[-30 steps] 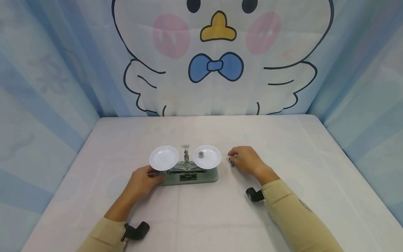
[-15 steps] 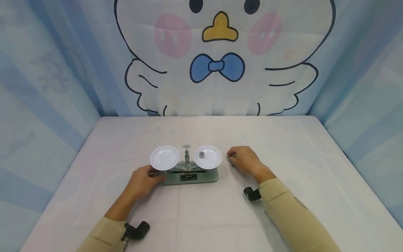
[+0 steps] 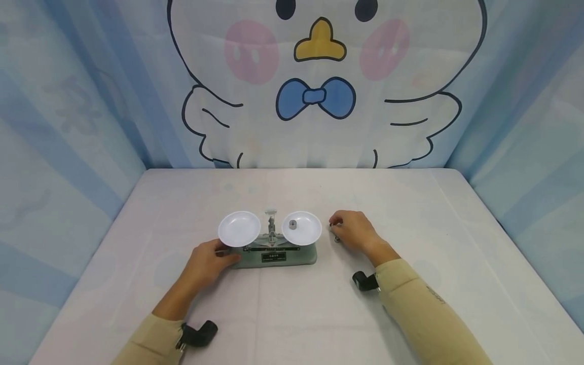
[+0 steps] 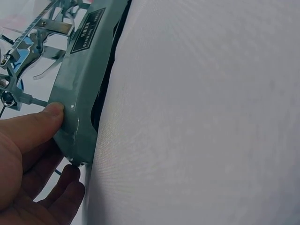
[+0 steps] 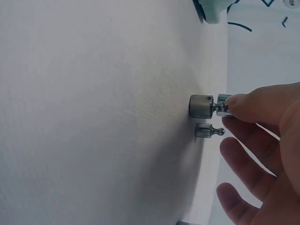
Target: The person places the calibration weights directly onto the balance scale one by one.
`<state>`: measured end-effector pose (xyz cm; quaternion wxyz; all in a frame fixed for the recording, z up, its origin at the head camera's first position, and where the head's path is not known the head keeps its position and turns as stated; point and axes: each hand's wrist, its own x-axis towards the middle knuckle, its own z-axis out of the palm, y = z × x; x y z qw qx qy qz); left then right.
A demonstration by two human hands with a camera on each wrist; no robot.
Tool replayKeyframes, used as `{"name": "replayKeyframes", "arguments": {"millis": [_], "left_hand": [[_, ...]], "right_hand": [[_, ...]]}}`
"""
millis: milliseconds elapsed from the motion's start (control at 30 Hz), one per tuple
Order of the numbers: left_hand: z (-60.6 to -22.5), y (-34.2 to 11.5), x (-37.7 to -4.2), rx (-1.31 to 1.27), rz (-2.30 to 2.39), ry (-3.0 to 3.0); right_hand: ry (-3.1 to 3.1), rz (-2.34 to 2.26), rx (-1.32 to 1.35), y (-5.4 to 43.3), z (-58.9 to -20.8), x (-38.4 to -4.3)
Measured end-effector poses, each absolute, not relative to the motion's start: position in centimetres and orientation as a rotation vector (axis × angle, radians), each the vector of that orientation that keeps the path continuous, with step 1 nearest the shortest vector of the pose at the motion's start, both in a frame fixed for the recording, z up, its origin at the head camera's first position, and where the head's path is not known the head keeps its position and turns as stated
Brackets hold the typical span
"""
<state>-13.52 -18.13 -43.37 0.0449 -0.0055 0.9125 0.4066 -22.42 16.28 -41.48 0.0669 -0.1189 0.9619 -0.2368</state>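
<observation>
A green balance scale [image 3: 274, 257] with two white pans stands on the table. My left hand [image 3: 207, 262] grips the left end of its base, thumb [image 4: 40, 124] on the front face and the other fingers round the end. A small metal weight [image 3: 293, 224] sits on the right pan [image 3: 306, 236]; the left pan [image 3: 239, 229] holds nothing. To the right of the scale, my right hand [image 3: 356, 232] pinches a metal weight [image 5: 225, 111] between thumb and fingertips. Before it stand a larger knobbed weight [image 5: 200, 107] and a smaller one [image 5: 203, 131], partly hidden by fingers in the head view.
A pale cloth covers the table [image 3: 283, 324]. Behind it hangs a curtain [image 3: 315, 137] with a cartoon bird, and blue-white curtains flank both sides. Black camera mounts [image 3: 199, 334] sit at both wrists.
The right hand has shifted slightly left, and the weight at its fingertips has moved a little up and away from the one beside it. The left hand keeps its grip on the scale.
</observation>
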Motion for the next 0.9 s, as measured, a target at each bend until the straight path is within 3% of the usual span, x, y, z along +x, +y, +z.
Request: {"name": "replayKeyframes", "arguments": {"millis": [600, 900], "left_hand": [[-43.3, -18.0, -13.5, -0.025, 1.237, 2.786], [-43.4, -18.1, -13.5, -0.024, 1.237, 2.788]], "right_hand": [[3.027, -1.031, -0.683, 14.3, -36.1, -19.8], [2.997, -0.974, -0.816, 12.3, -36.1, -19.5]]}}
